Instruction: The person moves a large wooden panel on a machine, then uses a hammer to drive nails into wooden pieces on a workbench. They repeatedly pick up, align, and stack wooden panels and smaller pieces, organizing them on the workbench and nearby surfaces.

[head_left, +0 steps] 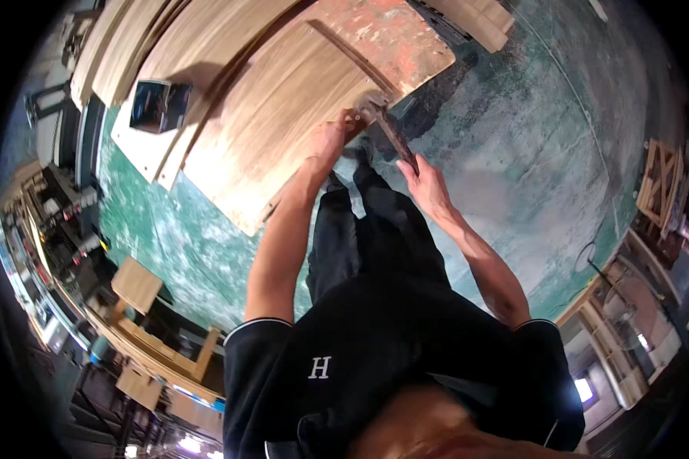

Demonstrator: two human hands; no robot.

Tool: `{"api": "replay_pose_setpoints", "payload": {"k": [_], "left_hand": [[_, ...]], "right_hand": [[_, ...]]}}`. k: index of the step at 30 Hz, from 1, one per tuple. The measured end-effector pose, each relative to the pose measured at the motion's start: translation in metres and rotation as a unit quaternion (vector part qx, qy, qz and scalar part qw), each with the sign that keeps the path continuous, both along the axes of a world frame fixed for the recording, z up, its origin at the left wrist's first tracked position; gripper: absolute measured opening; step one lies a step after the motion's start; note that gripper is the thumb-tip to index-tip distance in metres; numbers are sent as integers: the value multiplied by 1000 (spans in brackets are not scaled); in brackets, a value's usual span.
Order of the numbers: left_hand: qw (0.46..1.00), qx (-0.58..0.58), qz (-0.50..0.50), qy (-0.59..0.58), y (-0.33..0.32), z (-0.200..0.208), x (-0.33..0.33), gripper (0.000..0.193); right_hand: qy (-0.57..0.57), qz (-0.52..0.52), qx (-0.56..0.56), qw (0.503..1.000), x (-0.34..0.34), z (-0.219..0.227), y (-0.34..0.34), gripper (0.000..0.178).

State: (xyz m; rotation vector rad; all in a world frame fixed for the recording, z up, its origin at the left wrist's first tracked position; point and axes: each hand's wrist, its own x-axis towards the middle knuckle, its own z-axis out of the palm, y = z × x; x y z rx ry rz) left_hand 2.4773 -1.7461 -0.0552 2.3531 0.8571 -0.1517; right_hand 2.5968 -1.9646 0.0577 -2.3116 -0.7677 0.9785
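Observation:
My right hand [429,187] is wrapped round the wooden handle of a hammer [394,138]. The hammer's metal head is over the near right corner of a light wood-grain panel [264,126]. Right beside that head, the fingers of my left hand [328,144] are pinched together at the panel's edge. Whatever they may hold is too small to make out. The panel lies flat on a worktable with a worn, paint-stained top [406,42]. A narrow wooden strip [352,57] runs along the panel's right end.
More long wooden boards [184,61] lie at the far left, with a small dark box [159,105] on them. Stacked timber [475,23] stands beyond the table. Machinery [61,214] lines the left side; wooden frames [658,183] lean at the right. The floor [505,176] is worn green.

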Motion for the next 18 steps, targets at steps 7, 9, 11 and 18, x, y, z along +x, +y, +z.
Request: {"api": "replay_pose_setpoints", "payload": {"k": [7, 9, 11, 18], "left_hand": [[988, 48, 146, 13, 1, -3, -116, 29], [985, 74, 155, -7, 1, -5, -128, 24], [983, 67, 167, -28, 0, -3, -130, 21], [981, 76, 168, -59, 4, -6, -140, 15]], "right_hand": [[-94, -5, 126, 988, -30, -28, -20, 32], [-111, 40, -24, 993, -23, -54, -25, 37], [-107, 10, 0, 994, -12, -52, -6, 40], [-123, -77, 135, 980, -52, -33, -8, 39]]}}
